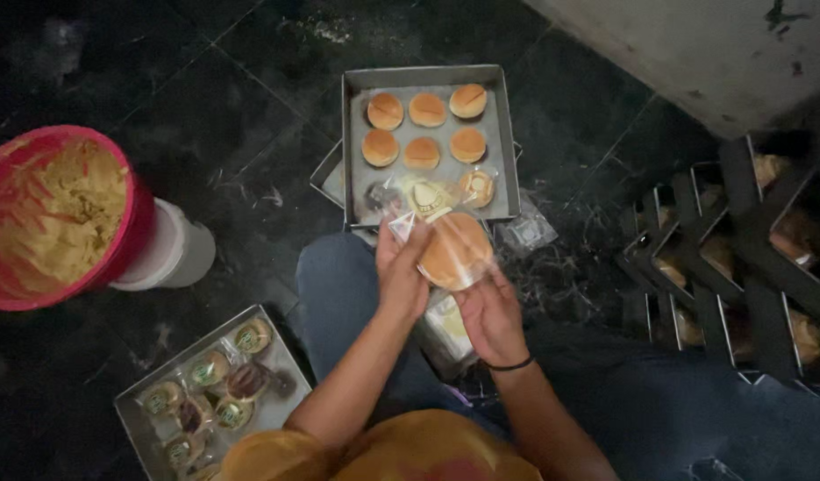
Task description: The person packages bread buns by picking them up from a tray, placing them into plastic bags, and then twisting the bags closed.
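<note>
Hands [445,285] (both) gripping bun [454,251], clear wrapper [419,209]

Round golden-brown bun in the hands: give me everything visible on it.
The round golden-brown bun is flat-domed, with a smooth, evenly baked top, and looks whole. It sits partly inside a clear plastic wrapper with a yellow printed mark. The left hand grips the wrapper at its left edge; the right hand supports the bun from below. It is held above the person's lap, just in front of the square metal tray of unwrapped buns. Its underside is hidden.
</note>
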